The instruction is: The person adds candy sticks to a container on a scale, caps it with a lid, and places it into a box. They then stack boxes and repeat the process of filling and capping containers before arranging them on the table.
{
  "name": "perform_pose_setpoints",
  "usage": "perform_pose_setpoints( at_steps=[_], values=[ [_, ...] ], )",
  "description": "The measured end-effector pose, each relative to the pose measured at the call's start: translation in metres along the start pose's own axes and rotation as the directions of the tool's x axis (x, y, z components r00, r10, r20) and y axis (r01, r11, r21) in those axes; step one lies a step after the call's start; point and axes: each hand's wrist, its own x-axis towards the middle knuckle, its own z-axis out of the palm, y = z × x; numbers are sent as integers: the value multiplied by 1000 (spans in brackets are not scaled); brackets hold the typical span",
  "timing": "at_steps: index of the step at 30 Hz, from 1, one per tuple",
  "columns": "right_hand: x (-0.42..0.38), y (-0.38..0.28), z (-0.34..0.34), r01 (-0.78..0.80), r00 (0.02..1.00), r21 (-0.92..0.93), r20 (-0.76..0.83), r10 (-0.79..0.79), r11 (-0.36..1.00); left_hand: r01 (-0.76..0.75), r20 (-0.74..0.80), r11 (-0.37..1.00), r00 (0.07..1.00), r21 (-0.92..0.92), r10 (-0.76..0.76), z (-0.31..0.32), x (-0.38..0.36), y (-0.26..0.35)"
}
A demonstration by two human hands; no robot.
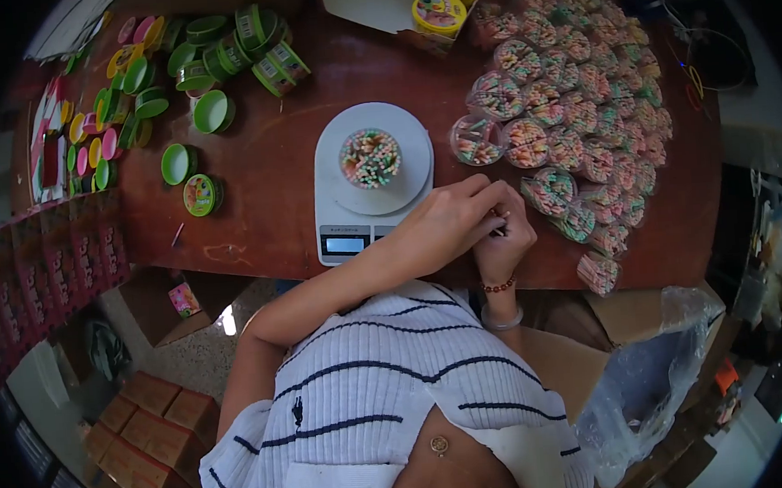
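My left hand reaches across in front of a white digital kitchen scale and meets my right hand just right of it. The fingers of both hands are closed and pressed together. Whatever they hold, if anything, is hidden between them. On the scale's round plate stands a clear cup packed with thin multicoloured sticks. Just beyond my hands is another clear cup, more loosely filled with sticks. Bundles of similar sticks lie close to my right hand.
Many stick-filled cups crowd the table's right side. Green tubs and coloured lids cluster at the left. An open box with labelled tubs stands at the back. Below the table edge is a carton with a plastic liner.
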Motion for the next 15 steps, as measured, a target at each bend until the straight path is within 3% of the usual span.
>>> perform_pose_setpoints(
  at_steps=[3, 5, 8, 11, 15],
  values=[
    [-2, 0, 1, 59, 998, -60, -26, -61, 996, -39, 31, 999, 999, -7, 39, -2, 1, 1],
    [-4, -4, -1, -190, 982, 46, 26, 189, 981, 26, 119, 999, 993, -23, -23, -3, 1, 1],
    [-7, 1, 1, -183, 983, 81, -3, 184, 980, -67, 198, 998, 978, -16, 69, -14, 4, 7],
    [-5, 4, 1, -73, 997, 62, -12, 74, 995, -2, 272, 999, 962, -47, 14, -20, 7, 11],
    [-2, 3, -2, -58, 998, 107, 33, 55, 993, -44, 305, 998, 951, -45, 56, -17, 9, 2]
  ],
)
